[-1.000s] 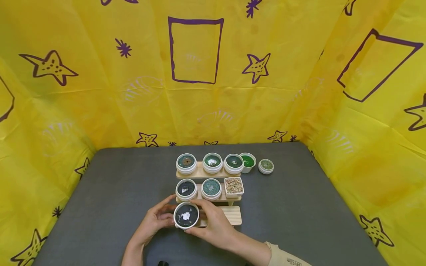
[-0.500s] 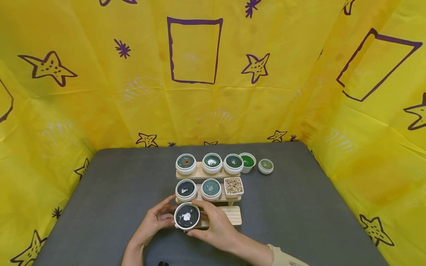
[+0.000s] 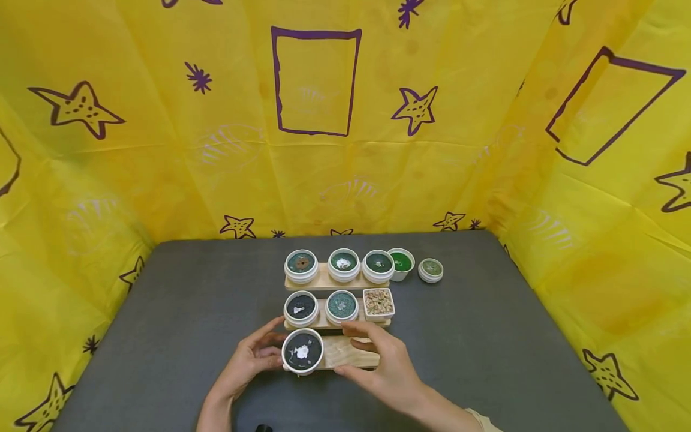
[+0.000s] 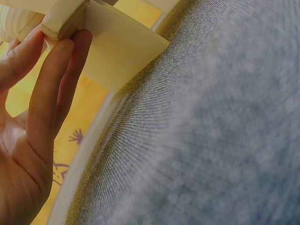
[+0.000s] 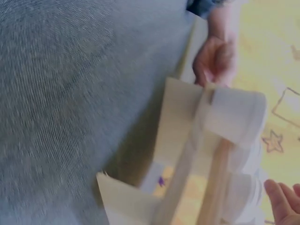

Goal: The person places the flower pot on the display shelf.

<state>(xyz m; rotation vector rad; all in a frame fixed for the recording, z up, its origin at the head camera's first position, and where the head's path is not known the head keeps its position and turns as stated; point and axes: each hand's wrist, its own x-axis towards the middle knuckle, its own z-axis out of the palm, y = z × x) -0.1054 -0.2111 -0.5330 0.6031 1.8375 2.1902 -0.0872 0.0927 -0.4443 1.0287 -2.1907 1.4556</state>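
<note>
A three-tier wooden stand [image 3: 358, 354] faces me on the grey table. At the left end of its lowest step sits a round white jar [image 3: 302, 352] with dark contents and a white blotch. My left hand [image 3: 254, 357] is beside this jar; in the left wrist view the thumb and fingers [image 4: 49, 84] pinch the end of a wooden step [image 4: 65, 21]. My right hand [image 3: 385, 366] hovers over the lowest step, right of the jar, with nothing in it and its thumb and fingers spread apart. The right wrist view shows the jar [image 5: 234, 115] upright on the board.
On the middle step are two round jars [image 3: 301, 308] and a square tub [image 3: 379, 303] of small pale pieces. Several round jars [image 3: 302, 266] line the top step. A green cup [image 3: 401, 264] and a small jar [image 3: 430, 270] stand behind, to the right. Yellow cloth [image 3: 324, 180] surrounds the table.
My right hand has let go of the dark jar and moved to the right, its fingers parting. The jar stays on the lowest step, and my left hand has barely moved.
</note>
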